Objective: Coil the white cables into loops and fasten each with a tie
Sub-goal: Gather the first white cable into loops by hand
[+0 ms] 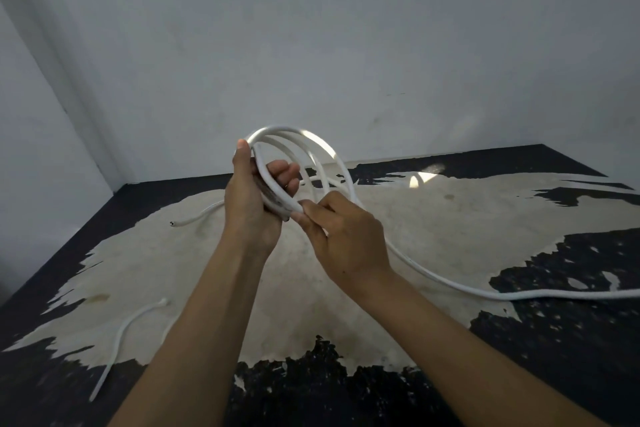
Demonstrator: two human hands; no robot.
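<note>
Head view: our left hand [249,204] grips the coil [294,131], right hand [346,236] pinches the cable [450,282]; we should make loops equal, slack untwisted.

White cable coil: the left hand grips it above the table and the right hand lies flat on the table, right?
Wrong about the right hand: the head view shows it off the table, pinching the lower edge of the white cable coil. The left hand does grip the coil above the table.

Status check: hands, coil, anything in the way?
Left hand grips the cable coil. Right hand pinches its lowest turn. Long tail uncoiled, trailing right across the table. No tie seen; nothing blocking.
</note>
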